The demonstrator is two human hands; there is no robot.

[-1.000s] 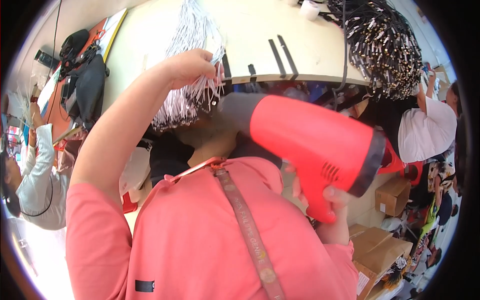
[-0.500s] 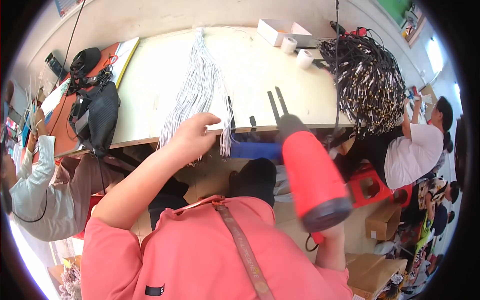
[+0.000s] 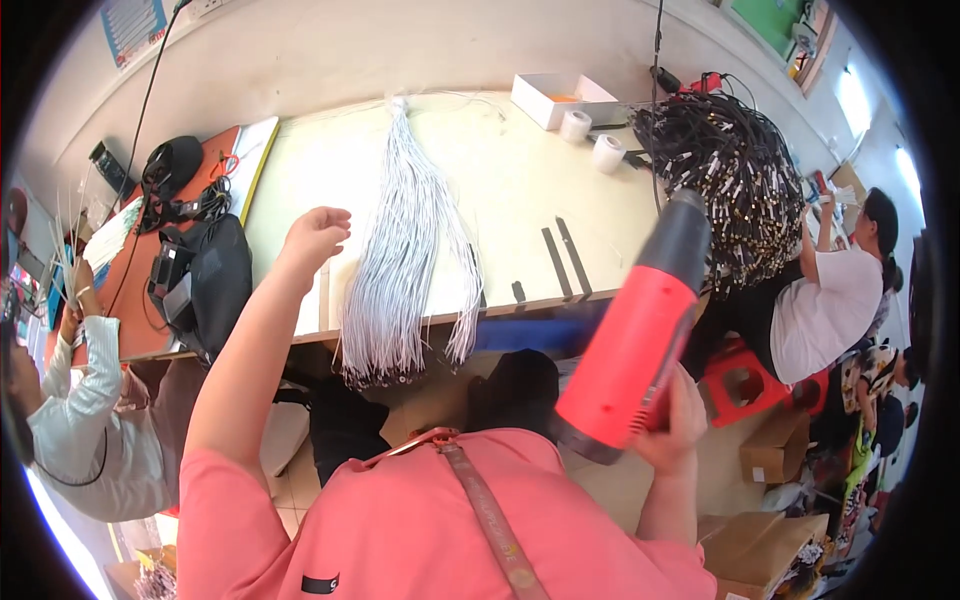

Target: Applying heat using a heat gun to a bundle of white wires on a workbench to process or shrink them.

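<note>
A red heat gun with a black nozzle is in the grip of my right hand, held over the table's front edge. Its nozzle points up and to the right, towards a heap of black cables. My left hand hovers near the left side of a long bundle of white wires. Its fingers are loosely bent, and nothing shows in them. The wires fan out from a gathered far end, and their near ends hang over the table edge. Right of them lie thin black strips on the table.
A white open box and two whitish rolls stand at the back of the table. On the left, a black bag lies on an orange surface. Co-workers sit at both sides; a red stool stands at the right.
My left hand has come away from the white wires, moving left and farther out. The heat gun has swung so that its nozzle now points to the right instead of the left.
</note>
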